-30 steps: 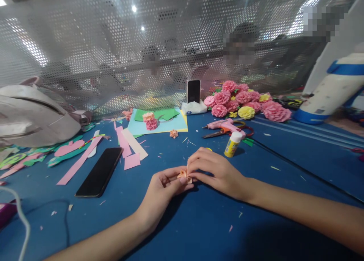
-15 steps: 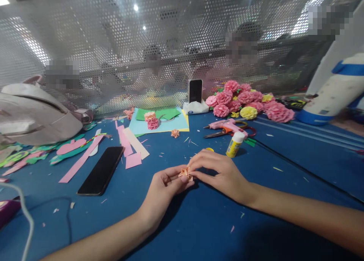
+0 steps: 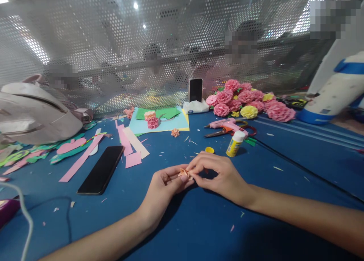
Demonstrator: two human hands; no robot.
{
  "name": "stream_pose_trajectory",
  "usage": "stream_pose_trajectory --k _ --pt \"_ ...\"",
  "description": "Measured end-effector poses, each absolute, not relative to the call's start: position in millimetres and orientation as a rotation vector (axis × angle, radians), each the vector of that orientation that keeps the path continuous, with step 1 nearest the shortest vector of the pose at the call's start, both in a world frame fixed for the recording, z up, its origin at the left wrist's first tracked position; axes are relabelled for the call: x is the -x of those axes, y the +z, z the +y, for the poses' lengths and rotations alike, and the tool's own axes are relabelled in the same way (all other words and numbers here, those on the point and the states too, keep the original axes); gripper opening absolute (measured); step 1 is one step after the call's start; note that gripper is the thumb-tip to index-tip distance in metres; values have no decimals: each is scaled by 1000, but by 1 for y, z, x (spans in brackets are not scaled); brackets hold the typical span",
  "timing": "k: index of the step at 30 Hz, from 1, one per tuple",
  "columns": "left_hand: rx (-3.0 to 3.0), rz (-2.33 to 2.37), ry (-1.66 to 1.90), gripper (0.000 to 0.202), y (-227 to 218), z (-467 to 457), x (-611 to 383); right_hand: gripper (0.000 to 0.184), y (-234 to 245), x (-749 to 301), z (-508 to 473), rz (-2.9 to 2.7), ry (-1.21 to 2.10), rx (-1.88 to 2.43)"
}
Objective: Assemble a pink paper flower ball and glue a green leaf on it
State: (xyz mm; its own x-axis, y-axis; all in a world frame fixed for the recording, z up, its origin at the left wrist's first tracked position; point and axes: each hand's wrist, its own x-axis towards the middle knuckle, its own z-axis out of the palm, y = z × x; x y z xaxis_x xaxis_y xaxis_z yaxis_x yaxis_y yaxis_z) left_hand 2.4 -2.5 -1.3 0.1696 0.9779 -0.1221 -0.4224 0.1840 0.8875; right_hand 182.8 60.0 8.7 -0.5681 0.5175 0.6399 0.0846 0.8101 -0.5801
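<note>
A small peach paper flower is held low over the blue table, between the fingertips of both hands. My left hand supports it from the left, thumb in front and fingers behind. With thumb and forefinger, my right hand pinches the flower's right side; the exact spot is partly covered by the fingers. Just beyond the right hand lies a yellow cap, beside an upright glue stick. Another peach paper flower rests farther back.
Left of my hands lie a black phone and pink paper strips. Scissors, a pink glue gun and a heap of paper flowers sit at the back right. A perforated metal screen stands behind.
My right fingers have shifted slightly and curled closer at the flower, which looks a little flatter in view. More of the yellow cap shows. The left hand stays nearly still.
</note>
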Motion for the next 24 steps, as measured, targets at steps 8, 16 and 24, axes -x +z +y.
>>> stream_pose_trajectory --k 8,16,24 --pt "-830 799 1219 29 -3 -3 -1 8 12 -184 60 -2066 704 538" --pt "-726 656 1226 22 2 2 4 16 11 -185 64 -2116 707 552" --pt "-714 633 1180 25 4 1 4 21 9 -184 62 -2193 651 478"
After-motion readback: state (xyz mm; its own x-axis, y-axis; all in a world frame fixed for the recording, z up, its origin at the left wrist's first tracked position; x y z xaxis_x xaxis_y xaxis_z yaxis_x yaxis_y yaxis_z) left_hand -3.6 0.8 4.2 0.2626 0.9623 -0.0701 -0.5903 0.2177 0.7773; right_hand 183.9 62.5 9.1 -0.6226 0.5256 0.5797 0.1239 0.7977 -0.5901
